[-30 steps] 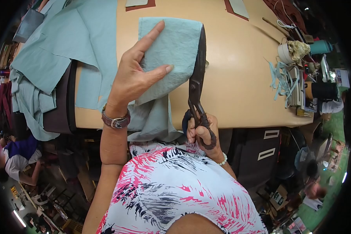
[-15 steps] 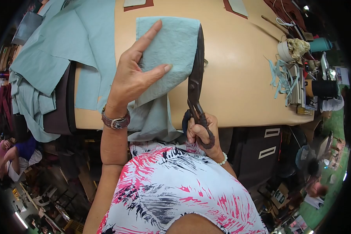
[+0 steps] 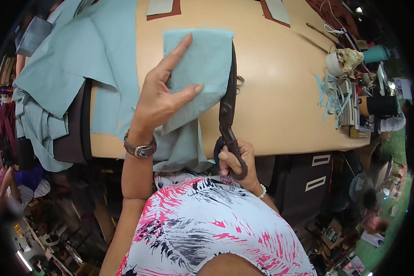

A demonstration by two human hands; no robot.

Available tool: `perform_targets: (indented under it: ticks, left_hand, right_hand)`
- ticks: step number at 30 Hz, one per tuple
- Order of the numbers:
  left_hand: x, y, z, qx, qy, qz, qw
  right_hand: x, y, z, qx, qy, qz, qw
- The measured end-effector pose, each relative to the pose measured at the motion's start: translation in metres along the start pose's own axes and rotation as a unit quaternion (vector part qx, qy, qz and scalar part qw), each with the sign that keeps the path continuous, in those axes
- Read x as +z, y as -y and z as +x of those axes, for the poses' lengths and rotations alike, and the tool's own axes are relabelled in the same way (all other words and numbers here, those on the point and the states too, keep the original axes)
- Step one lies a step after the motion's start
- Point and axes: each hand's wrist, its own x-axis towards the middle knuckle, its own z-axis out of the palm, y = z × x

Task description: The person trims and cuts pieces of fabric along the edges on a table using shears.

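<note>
My left hand [image 3: 158, 94] holds a folded piece of pale blue-green fabric [image 3: 204, 60], index finger and thumb spread over its top face. Its other fingers are hidden, seemingly behind the cloth. Along the fabric's right edge runs a pair of large dark scissors [image 3: 227, 108], blades pointing away from me and looking nearly closed. Wrapped round the handles is my right hand [image 3: 244, 168], at the table's near edge. More of the same cloth [image 3: 181, 147] hangs below my left hand and over the edge.
On the left, a large spread of blue-green fabric [image 3: 94, 50] drapes over the tan table [image 3: 280, 92]. Cut fabric strips [image 3: 329, 94], a white cup [image 3: 335, 64] and a teal bottle [image 3: 376, 54] sit at the right. A small metal object [image 3: 239, 82] lies beside the blades.
The scissor handles have come closer together. Fabric, scissors and both hands sit slightly lower in view, as does the table. My left hand keeps its hold on the cloth.
</note>
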Motion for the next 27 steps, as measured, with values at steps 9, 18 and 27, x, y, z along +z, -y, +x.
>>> perform_targets:
  ticks: [9,18,27]
  left_hand:
    - [0.005,-0.003,-0.008,-0.025,0.003,-0.003,1.0]
    - [0.008,-0.002,-0.01,-0.032,0.006,0.0,0.999]
    - [0.007,-0.003,-0.008,-0.023,0.0,0.001,1.0]
  right_hand:
    - [-0.005,0.0,0.005,-0.016,0.006,0.012,1.0]
    - [-0.003,0.0,0.005,-0.016,0.003,0.013,1.0]
    - [0.001,-0.001,0.004,-0.002,-0.022,0.004,1.0]
